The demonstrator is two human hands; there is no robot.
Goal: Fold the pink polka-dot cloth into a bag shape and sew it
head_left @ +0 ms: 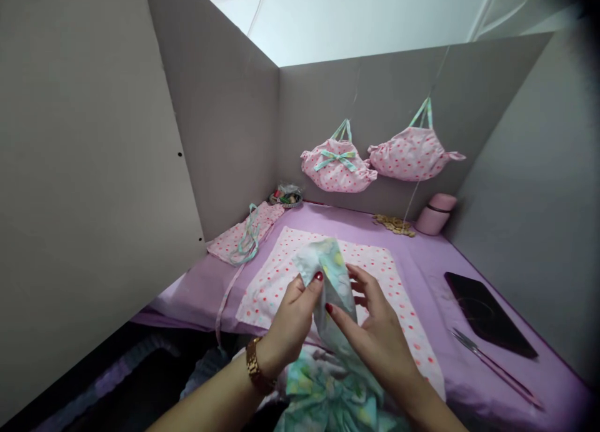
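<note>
A strip of mint-green cloth with yellow and white patches [335,272] is held up in front of me, a pale side of it folded toward me. My left hand [290,316] pinches its left edge between thumb and fingers. On the other edge, my right hand [377,326] has its thumb in front and its fingers curled behind. The strip hangs down toward a green cloth bow [332,397] near my lap; whether they are joined I cannot tell. Beneath my hands, a white cloth with pink dots [272,279] lies flat on the table.
The table has a lilac cover [422,276]. A folded dotted cloth with green ties [250,238] lies left, near a small basket [287,197]. Two dotted pouches [338,166] hang ahead. A pink flask [435,214], black tablet [490,313] and pink-handled tweezers [497,366] are right. Grey partitions [225,107] surround the table.
</note>
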